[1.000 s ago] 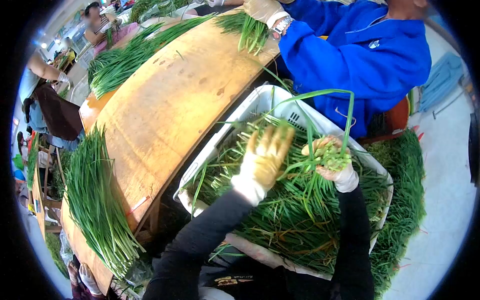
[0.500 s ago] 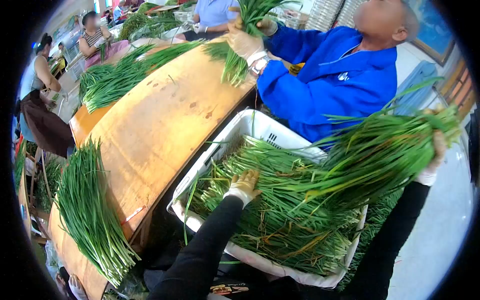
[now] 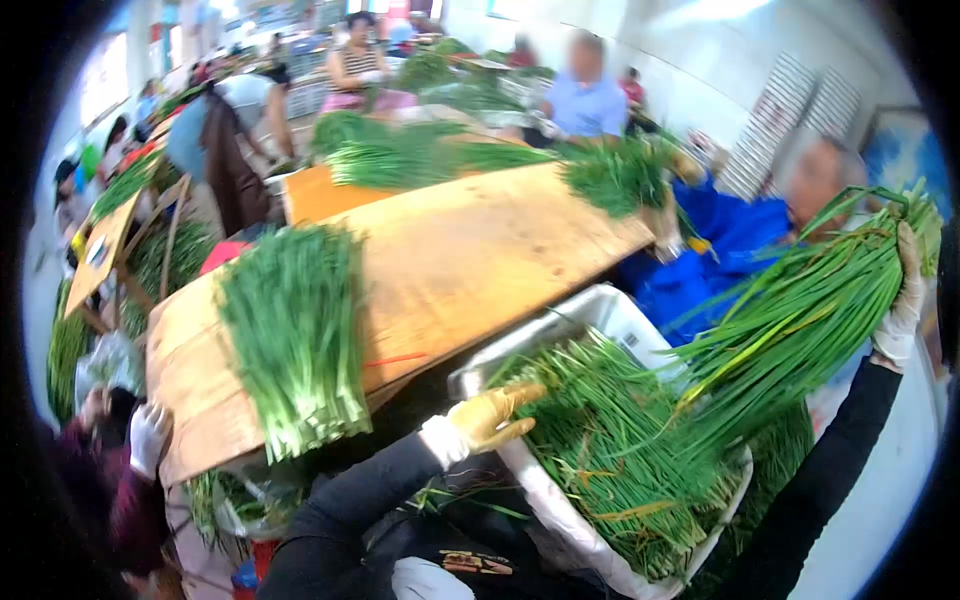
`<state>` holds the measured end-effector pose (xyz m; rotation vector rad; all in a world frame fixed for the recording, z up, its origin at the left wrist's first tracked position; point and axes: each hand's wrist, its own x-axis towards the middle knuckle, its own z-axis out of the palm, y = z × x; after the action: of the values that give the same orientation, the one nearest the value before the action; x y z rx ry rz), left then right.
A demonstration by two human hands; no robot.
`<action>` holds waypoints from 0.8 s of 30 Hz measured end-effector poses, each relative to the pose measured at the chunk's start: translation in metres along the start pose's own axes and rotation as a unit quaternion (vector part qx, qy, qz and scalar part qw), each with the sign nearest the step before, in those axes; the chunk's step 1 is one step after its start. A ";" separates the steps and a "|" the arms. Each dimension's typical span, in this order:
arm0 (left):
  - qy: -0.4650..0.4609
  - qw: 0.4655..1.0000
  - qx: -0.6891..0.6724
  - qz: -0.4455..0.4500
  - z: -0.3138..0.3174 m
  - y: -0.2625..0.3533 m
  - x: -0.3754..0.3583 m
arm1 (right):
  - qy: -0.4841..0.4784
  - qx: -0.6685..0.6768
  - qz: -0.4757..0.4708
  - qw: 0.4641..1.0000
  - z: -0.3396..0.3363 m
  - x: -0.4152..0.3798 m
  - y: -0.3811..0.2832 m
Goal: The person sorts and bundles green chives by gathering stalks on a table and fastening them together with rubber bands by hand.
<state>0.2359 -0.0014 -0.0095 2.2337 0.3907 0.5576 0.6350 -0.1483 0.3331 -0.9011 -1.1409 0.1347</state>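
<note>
My right hand (image 3: 902,300), in a pale glove, is closed around the stalk ends of a big bunch of garlic chives (image 3: 800,320), raised at the right with its leaves drooping down to the left. Under those leaf tips stands a white plastic crate (image 3: 625,318) full of loose garlic chives (image 3: 610,440), some of them yellowed. My left hand (image 3: 490,418), gloved too, hovers at the crate's left rim with fingers apart and nothing in it. On the wooden table to its left lies a large pile of garlic chives (image 3: 298,335), white ends towards me.
The curved wooden table (image 3: 470,255) runs along the crate's left side. Across from me a person in a blue jacket (image 3: 715,240) handles more greens (image 3: 620,178). At lower left, another person's gloved hand (image 3: 148,438) rests on the table edge. Several people work farther back.
My left hand has lifted off the chives in the crate and moved to its left rim. My right hand still holds its bunch. The view has swung left and up.
</note>
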 end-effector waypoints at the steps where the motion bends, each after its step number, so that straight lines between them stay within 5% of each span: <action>1: 0.013 1.000 -0.028 0.003 -0.015 0.012 -0.025 | -0.024 -0.031 -0.004 0.999 0.022 0.004 -0.002; 4: 0.092 0.995 -0.036 0.015 -0.066 0.038 -0.095 | -0.071 -0.048 -0.011 0.996 0.129 0.002 -0.017; 6: 0.229 0.972 -0.029 -0.035 -0.092 0.056 -0.146 | -0.135 -0.136 -0.129 0.973 0.196 0.008 -0.024; 9: 0.464 0.882 -0.042 -0.069 -0.108 0.039 -0.218 | -0.201 -0.056 -0.118 0.971 0.310 0.003 -0.020; 12: 0.595 0.791 -0.059 -0.131 -0.111 0.028 -0.285 | -0.322 -0.114 -0.274 0.899 0.426 -0.013 -0.020; 15: 0.641 0.747 -0.029 -0.175 -0.097 0.022 -0.344 | -0.347 -0.120 -0.424 0.828 0.551 -0.077 -0.026; 18: 0.646 0.728 0.006 -0.229 -0.082 0.035 -0.390 | -0.405 0.010 -0.594 0.695 0.670 -0.146 -0.020; 24: 0.681 0.669 0.031 -0.296 -0.048 0.062 -0.463 | -0.572 0.047 -0.612 0.544 0.785 -0.355 -0.007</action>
<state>-0.1785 -0.2160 -0.0571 1.1373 1.7854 1.7514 -0.1764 0.0934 0.1732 0.4701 -2.7321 -0.4630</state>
